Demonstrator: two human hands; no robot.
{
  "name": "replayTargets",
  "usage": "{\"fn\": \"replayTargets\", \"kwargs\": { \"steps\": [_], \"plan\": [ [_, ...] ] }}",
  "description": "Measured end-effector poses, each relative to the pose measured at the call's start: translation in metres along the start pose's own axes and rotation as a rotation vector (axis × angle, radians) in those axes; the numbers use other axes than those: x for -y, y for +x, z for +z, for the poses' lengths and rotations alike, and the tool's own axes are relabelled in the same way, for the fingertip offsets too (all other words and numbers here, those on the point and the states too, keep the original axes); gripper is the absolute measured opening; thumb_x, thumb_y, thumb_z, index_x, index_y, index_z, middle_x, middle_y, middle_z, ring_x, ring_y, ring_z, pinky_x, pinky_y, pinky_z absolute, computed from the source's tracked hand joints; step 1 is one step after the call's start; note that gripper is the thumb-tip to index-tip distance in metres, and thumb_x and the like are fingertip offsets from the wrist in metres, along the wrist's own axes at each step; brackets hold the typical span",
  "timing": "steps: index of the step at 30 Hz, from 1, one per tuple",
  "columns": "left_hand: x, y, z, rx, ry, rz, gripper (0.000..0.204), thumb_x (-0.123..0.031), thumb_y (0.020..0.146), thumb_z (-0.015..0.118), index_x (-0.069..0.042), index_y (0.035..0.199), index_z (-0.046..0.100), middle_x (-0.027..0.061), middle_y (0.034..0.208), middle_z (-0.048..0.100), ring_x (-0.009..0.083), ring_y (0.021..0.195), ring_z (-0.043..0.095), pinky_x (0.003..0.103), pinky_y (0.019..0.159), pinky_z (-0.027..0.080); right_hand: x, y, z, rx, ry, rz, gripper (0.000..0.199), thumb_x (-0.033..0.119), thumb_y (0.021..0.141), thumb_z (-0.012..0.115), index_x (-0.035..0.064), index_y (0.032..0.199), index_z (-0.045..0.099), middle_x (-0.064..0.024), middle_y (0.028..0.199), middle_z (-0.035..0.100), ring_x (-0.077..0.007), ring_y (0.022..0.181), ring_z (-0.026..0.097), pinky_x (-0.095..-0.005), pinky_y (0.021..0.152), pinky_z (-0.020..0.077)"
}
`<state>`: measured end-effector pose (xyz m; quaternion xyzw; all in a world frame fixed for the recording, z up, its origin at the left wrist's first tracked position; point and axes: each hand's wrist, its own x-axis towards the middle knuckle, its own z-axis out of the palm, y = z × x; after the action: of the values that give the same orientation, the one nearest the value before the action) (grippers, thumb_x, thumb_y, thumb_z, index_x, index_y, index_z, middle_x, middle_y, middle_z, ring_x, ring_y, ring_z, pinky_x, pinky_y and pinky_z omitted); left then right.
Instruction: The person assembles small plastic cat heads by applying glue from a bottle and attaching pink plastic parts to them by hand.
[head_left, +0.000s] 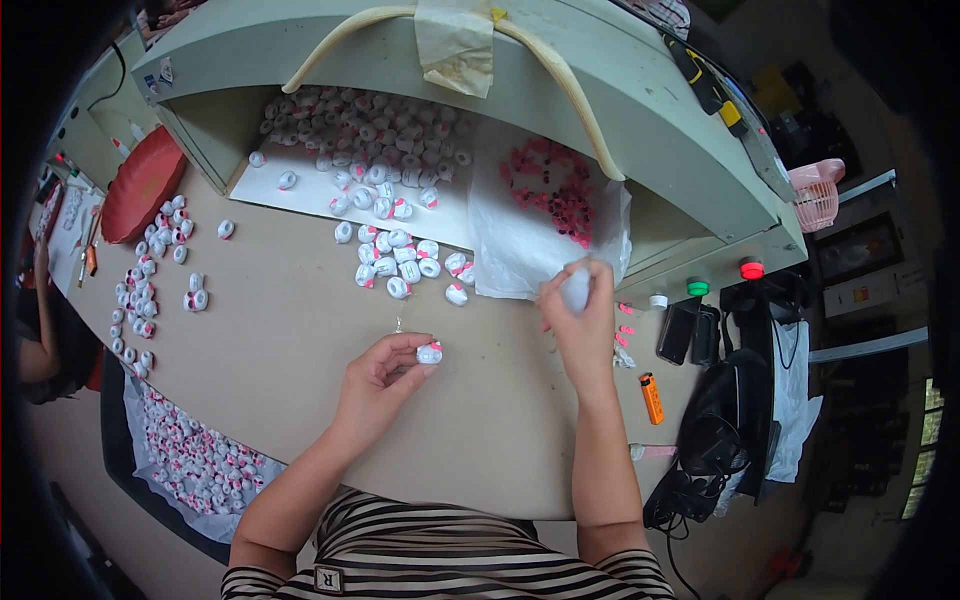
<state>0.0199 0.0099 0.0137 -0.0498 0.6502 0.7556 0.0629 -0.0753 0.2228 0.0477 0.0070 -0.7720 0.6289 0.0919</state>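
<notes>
My left hand [372, 390] pinches a small round white piece with a pink patch [429, 353] between thumb and fingers, above the table in front of me. My right hand [583, 335] is closed around a whitish, rounded object [575, 289] whose kind I cannot make out. That hand is at the near edge of a white translucent sheet [500, 255], where many small pink pieces [560, 190] lie farther back. Beyond my left hand sits a cluster of similar white-and-pink pieces [398, 262].
A grey-green hood [700, 190] arches over the far side, with more round pieces [370, 130] beneath. A red bowl [143, 185] stands left; a lined container of pieces [200, 460] sits lower left. An orange lighter [652, 398] and black phone [679, 331] lie right. Another person's arm [42, 340] shows far left.
</notes>
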Motion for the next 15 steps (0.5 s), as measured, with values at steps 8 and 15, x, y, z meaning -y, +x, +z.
{"fn": "replayTargets", "kwargs": {
  "steps": [8, 15],
  "plan": [
    [0.003, 0.002, 0.003, 0.007, 0.011, 0.007, 0.028, -0.002, 0.084, 0.060, -0.002, 0.112, 0.054, 0.0046, 0.102, 0.062, 0.0095, 0.092, 0.059, 0.022, 0.077, 0.047, -0.019, 0.100, 0.018, -0.026, -0.667, -0.303, 0.030, 0.020, 0.077, 0.064, 0.0015, 0.100, 0.061, -0.0185, 0.098, 0.062, -0.0327, 0.088, 0.060, -0.0363, 0.080, 0.0458],
    [0.003, 0.002, 0.001, 0.015, 0.004, 0.012, 0.031, -0.003, 0.084, 0.060, -0.002, 0.114, 0.054, 0.0055, 0.097, 0.063, 0.0090, 0.090, 0.059, 0.022, 0.076, 0.048, -0.026, 0.120, 0.029, 0.176, -0.968, -0.207, 0.040, 0.025, 0.076, 0.065, 0.0028, 0.109, 0.059, -0.0210, 0.103, 0.060, -0.0357, 0.095, 0.057, -0.0371, 0.083, 0.0450]
  ]
}}
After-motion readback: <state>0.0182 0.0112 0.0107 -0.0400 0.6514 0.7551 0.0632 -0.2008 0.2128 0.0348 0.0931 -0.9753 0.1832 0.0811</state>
